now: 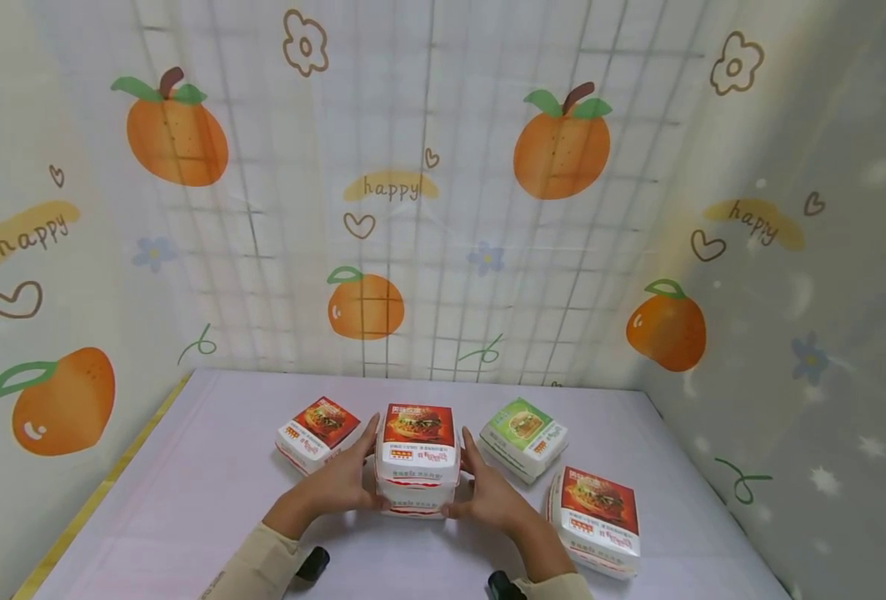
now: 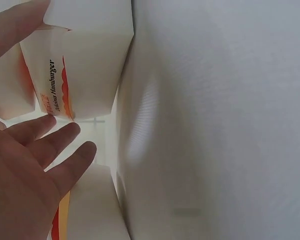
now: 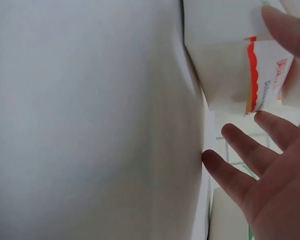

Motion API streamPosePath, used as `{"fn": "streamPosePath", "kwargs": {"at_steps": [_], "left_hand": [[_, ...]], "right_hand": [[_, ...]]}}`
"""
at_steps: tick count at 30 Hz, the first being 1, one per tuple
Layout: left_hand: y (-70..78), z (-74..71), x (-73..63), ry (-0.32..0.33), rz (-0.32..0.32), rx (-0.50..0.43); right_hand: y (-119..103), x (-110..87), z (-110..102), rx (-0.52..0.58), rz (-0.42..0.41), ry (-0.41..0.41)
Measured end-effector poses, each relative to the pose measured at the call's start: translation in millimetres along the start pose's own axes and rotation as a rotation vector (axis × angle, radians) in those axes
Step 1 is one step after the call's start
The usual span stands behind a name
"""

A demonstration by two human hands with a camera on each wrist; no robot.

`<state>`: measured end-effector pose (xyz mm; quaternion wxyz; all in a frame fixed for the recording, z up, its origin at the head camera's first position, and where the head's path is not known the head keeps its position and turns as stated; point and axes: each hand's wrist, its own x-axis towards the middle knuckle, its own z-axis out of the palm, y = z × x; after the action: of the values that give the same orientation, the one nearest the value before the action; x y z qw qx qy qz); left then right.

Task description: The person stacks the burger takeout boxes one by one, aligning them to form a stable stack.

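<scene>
Two white hamburger boxes stand stacked in the middle of the table. The upper box [image 1: 418, 425] has a red lid picture of a burger; the lower box [image 1: 416, 498] sits directly beneath it. On the left side, my left hand [image 1: 345, 479] holds the stack, its thumb at the front and index finger reaching up the side. My right hand [image 1: 488, 493] holds the opposite side in the same way. In the left wrist view, the lower fingers spread beside the lower box [image 2: 92, 75], which bears "Delicious Hamburger" print. Spread fingers also show in the right wrist view, beside that box [image 3: 220, 75].
A smaller red-topped box [image 1: 315, 433] lies behind the left hand. Right of the stack are a green-topped box [image 1: 523, 437] and a larger red-topped box [image 1: 596, 521]. A patterned curtain [image 1: 473, 292] hangs behind the white table [image 1: 210, 467].
</scene>
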<state>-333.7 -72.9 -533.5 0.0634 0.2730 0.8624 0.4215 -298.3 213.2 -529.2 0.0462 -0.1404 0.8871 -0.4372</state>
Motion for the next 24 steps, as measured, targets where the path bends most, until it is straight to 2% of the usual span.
{"fn": "streamPosePath", "kwargs": {"at_steps": [4,13,17,21,24], "left_hand": [[1.6,0.3,-0.2,-0.003,-0.008,-0.021],[2.6,-2.1,-4.6,-0.007,-0.018,0.017],[1.2,-6.2,-9.7,-0.004,0.004,0.047],[0.8,-11.4,-12.0,-0.004,0.03,0.03],[3.6,-13.1,-11.3,0.002,0.02,0.019]], "right_hand": [[0.2,-0.6,0.1,0.001,-0.003,0.006],[-2.3,-2.5,0.2,-0.012,-0.023,-0.006],[-5.8,-3.6,0.1,-0.013,-0.024,-0.004],[-9.4,-4.3,-2.3,-0.012,-0.041,0.012],[-13.5,-3.4,-5.5,-0.023,-0.06,0.021]]}}
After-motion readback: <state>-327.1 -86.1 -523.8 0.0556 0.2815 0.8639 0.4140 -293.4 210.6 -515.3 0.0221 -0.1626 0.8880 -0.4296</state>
